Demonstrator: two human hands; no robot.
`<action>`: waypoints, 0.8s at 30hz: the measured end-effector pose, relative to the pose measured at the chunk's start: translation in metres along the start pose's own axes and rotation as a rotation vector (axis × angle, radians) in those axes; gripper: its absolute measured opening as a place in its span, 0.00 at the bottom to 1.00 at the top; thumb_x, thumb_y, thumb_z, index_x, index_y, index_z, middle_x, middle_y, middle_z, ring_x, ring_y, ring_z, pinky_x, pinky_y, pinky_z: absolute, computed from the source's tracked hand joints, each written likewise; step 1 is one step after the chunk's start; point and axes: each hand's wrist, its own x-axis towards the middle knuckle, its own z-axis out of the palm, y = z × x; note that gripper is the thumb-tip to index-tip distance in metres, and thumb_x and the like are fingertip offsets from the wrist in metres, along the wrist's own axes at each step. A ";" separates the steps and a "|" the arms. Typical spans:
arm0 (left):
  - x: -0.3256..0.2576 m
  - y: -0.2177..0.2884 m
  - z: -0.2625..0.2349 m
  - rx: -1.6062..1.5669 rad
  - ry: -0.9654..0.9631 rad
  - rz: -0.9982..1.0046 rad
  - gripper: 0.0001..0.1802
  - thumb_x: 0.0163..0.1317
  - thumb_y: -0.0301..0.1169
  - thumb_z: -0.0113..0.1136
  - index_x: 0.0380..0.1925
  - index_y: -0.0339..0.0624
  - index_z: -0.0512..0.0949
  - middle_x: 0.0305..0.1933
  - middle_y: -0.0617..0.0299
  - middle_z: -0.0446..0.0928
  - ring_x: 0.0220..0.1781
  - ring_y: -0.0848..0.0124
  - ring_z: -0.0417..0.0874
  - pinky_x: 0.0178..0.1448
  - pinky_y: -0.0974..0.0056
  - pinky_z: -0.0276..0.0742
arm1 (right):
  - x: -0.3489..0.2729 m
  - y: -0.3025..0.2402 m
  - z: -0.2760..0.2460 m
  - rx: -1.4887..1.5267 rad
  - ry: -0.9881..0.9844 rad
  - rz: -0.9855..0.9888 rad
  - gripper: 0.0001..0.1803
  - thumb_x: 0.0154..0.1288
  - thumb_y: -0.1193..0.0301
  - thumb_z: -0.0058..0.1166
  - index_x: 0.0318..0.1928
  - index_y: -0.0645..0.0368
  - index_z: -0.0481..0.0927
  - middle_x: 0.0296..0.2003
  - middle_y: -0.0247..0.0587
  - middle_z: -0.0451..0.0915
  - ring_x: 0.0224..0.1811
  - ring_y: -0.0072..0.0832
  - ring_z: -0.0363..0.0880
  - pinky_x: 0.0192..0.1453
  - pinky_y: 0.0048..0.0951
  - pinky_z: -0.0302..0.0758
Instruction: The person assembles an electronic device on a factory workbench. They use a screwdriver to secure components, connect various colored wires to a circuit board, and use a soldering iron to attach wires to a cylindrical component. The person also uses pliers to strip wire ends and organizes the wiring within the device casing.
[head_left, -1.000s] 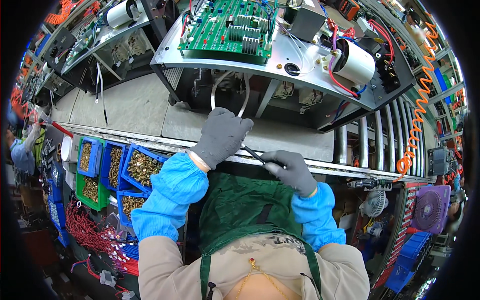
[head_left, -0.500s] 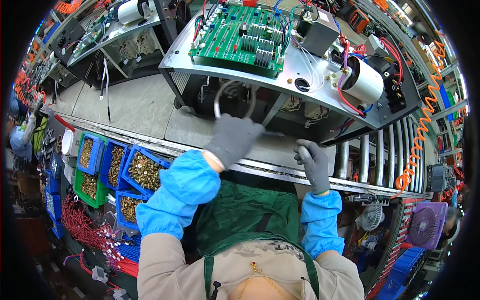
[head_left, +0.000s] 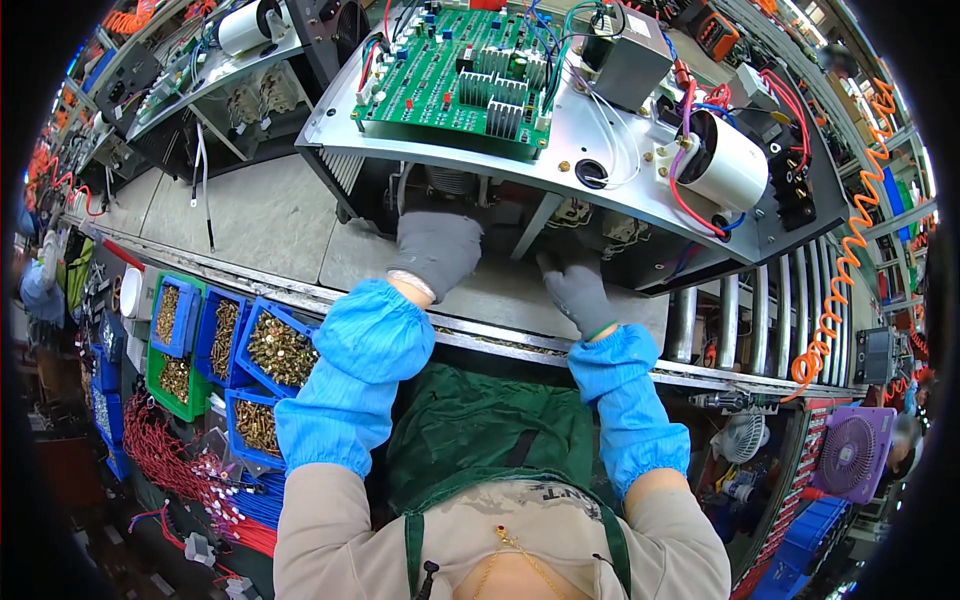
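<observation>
**A:** So what's around the metal chassis [head_left: 600, 150] here? Looks like a packed workshop.

**B:** Yeah. Far left of the chassis there's a row of blue parts bins [head_left: 270, 345] full of small brass-coloured hardware, plus a green bin [head_left: 165, 385], and a bundle of red wires [head_left: 165, 465] below those. The chassis sits on a grey bench top [head_left: 260, 215] with a metal rail along its near edge. Right of the chassis are steel rollers [head_left: 725, 320], an orange coiled hose [head_left: 850, 260] and a purple fan [head_left: 855, 450].

**A:** And the hands?

**B:** Both in grey knit gloves with puffy blue sleeve covers. The left hand [head_left: 435, 250] reaches forward under the chassis's overhanging plate, fingertips lost in the dark opening, so I can't tell if it's grasping anything. The right hand [head_left: 578, 290] is just beside it, also pushed under that edge, fingers curled inward, grip hidden too.

**A:** What's on top?

**B:** A green circuit board [head_left: 455, 75] with finned heatsinks on the left, a boxy grey transformer [head_left: 625, 50] in the middle, and a white cylindrical capacitor [head_left: 725, 165] with red wiring on the right. The plate is smooth, shiny sheet metal.
</observation>
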 end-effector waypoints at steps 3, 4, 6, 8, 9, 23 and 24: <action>0.009 0.007 0.010 0.008 -0.127 0.072 0.10 0.53 0.34 0.53 0.29 0.51 0.85 0.26 0.53 0.81 0.29 0.54 0.83 0.30 0.51 0.76 | 0.007 0.000 0.011 -0.051 0.160 -0.164 0.09 0.60 0.66 0.49 0.34 0.55 0.81 0.28 0.51 0.79 0.33 0.50 0.78 0.40 0.48 0.75; 0.013 0.014 0.010 -0.006 -0.085 0.063 0.10 0.53 0.33 0.53 0.28 0.50 0.84 0.27 0.52 0.81 0.29 0.54 0.83 0.30 0.51 0.76 | 0.011 0.001 0.015 -0.018 0.305 -0.268 0.09 0.60 0.67 0.49 0.34 0.54 0.82 0.29 0.52 0.79 0.34 0.50 0.79 0.41 0.48 0.75; 0.019 0.032 0.007 -0.038 -0.003 0.048 0.10 0.53 0.33 0.54 0.28 0.47 0.84 0.27 0.51 0.81 0.29 0.54 0.83 0.29 0.50 0.76 | 0.023 0.003 0.013 -0.167 0.156 -0.216 0.10 0.59 0.66 0.49 0.33 0.54 0.82 0.28 0.50 0.79 0.33 0.50 0.79 0.38 0.47 0.75; 0.013 0.040 0.015 -0.090 0.044 0.011 0.12 0.53 0.39 0.56 0.26 0.44 0.82 0.25 0.51 0.80 0.28 0.54 0.82 0.31 0.49 0.75 | 0.029 0.003 0.013 -0.293 0.070 -0.183 0.10 0.59 0.65 0.49 0.33 0.53 0.83 0.27 0.49 0.80 0.32 0.51 0.79 0.37 0.46 0.75; 0.006 0.048 0.012 -0.129 0.079 -0.027 0.13 0.53 0.41 0.56 0.26 0.44 0.81 0.27 0.49 0.79 0.30 0.52 0.81 0.34 0.48 0.75 | 0.031 0.006 0.015 -0.347 0.068 -0.176 0.10 0.59 0.65 0.49 0.32 0.53 0.83 0.27 0.49 0.80 0.32 0.50 0.79 0.37 0.47 0.75; 0.017 0.077 0.065 -0.075 0.513 -0.444 0.54 0.40 0.63 0.64 0.61 0.36 0.60 0.59 0.40 0.61 0.63 0.37 0.61 0.68 0.39 0.55 | -0.003 0.037 0.006 -0.446 -0.302 0.163 0.23 0.66 0.50 0.38 0.36 0.52 0.83 0.32 0.48 0.82 0.39 0.46 0.80 0.43 0.46 0.75; 0.019 0.076 0.063 -0.148 0.583 -0.445 0.57 0.37 0.61 0.66 0.62 0.36 0.57 0.58 0.40 0.61 0.63 0.39 0.61 0.68 0.44 0.57 | -0.002 0.033 0.004 -0.401 -0.259 0.164 0.22 0.66 0.51 0.39 0.38 0.51 0.83 0.33 0.47 0.82 0.40 0.46 0.80 0.43 0.46 0.75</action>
